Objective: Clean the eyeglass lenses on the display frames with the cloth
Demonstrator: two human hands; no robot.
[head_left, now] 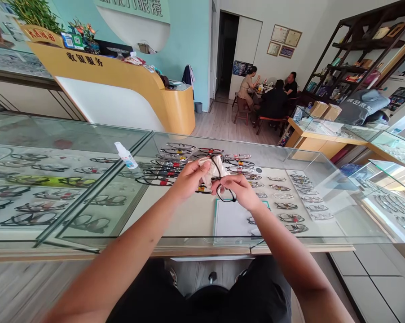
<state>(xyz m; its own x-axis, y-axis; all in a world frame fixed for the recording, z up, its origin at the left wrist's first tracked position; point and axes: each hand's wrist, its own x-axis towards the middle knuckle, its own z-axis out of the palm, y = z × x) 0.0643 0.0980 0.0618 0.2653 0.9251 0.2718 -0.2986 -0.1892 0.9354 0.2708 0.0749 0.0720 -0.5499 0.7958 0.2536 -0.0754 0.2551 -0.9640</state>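
Left hand [191, 177] pinches pale cloth [206, 180] against black-rimmed glasses [226, 194] that right hand [240, 187] grips; likely mid-wipe, next move calling for light, steady pressure.

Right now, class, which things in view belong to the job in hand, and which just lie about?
In use:
black-framed glasses, in the right hand
pale cloth, in the left hand
perhaps the spray bottle, nearby

Lying about:
displayed glasses
cardboard boxes
green plant

We've got black glasses [226, 199] and a pale cloth [206, 178]
Left hand [190, 178] bunches the cloth against them, right hand [240, 189] holds the frame, white bottle [125, 155] off left on the glass counter [177, 222].
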